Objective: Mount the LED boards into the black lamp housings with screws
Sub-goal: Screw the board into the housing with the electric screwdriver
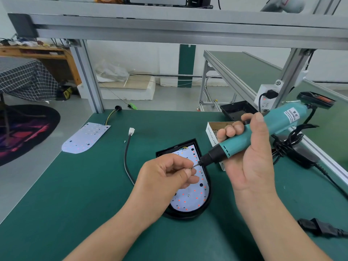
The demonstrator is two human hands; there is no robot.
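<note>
A black lamp housing (204, 206) lies on the green mat with a white LED board (192, 198) set inside it; one screw shows in the board's lower part. Above the board, my left hand (165, 176) pinches a small screw (190, 168) at the tip of the electric screwdriver. My right hand (250, 157) grips the teal electric screwdriver (244, 140), which slants down to the left. A second LED board (85, 137) with wires lies loose at the mat's far left. Another black housing (237, 110) sits at the far right edge.
An open cardboard box of screws (213, 133) stands behind the screwdriver. A black cable with a white connector (131, 131) curves left of the housing. Coiled black cords (290, 146) and a power plug (316, 226) lie on the right. A tiny loose screw (124, 141) rests near the connector.
</note>
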